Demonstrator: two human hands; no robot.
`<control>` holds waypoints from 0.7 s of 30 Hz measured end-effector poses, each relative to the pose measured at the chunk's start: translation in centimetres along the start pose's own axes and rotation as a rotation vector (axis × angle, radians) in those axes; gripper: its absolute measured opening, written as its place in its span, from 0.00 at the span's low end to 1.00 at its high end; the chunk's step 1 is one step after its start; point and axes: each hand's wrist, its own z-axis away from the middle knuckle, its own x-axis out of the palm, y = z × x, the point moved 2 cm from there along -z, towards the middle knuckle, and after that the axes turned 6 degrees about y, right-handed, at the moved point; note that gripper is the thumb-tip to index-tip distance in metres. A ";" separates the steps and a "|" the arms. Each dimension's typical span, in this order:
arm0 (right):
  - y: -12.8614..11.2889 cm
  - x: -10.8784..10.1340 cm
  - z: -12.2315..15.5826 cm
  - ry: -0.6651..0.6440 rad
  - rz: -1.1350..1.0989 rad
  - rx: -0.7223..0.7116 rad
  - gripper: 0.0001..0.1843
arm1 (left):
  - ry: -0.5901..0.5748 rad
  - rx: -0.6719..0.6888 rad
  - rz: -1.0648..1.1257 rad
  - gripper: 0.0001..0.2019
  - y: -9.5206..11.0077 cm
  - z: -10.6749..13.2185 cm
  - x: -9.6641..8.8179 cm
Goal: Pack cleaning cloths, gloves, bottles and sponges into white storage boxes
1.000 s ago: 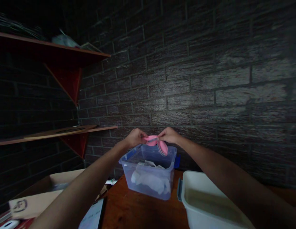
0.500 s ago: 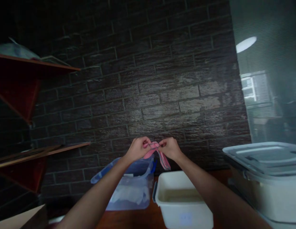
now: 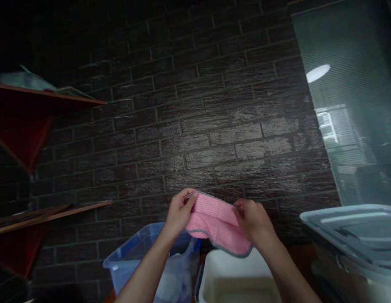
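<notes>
A pink knitted cloth with a grey edge is stretched between both hands in front of a dark brick wall. My left hand pinches its upper left corner, fingers closed. My right hand grips its right edge, fingers closed. The cloth hangs above a white tub, which holds some cloudy liquid. To the left of the tub stands a clear blue-tinted plastic bin with white things inside.
Two red-brown wall shelves stick out at the left, the upper one bearing papers. A large grey lidded container stands at the right, below a frosted glass panel.
The bunched pink cloth has been spread out flat between my hands, which moved apart. The view has swung to the right and down a little, with the bins now lower in frame.
</notes>
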 end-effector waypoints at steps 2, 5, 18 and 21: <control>-0.1 -1.2 0.1 0.052 -0.037 0.009 0.10 | 0.020 -0.013 0.047 0.14 -0.1 0.1 0.1; 0.1 -2.3 0.2 0.186 -0.287 0.081 0.10 | 0.041 -0.080 0.152 0.13 -0.3 0.9 0.5; 3.7 -1.4 -1.1 0.167 -0.452 0.164 0.21 | 0.340 -0.297 0.497 0.12 -3.6 3.4 2.6; 3.9 -0.9 -1.2 0.163 -0.452 0.126 0.23 | 0.292 -0.310 0.444 0.16 -4.2 3.6 2.2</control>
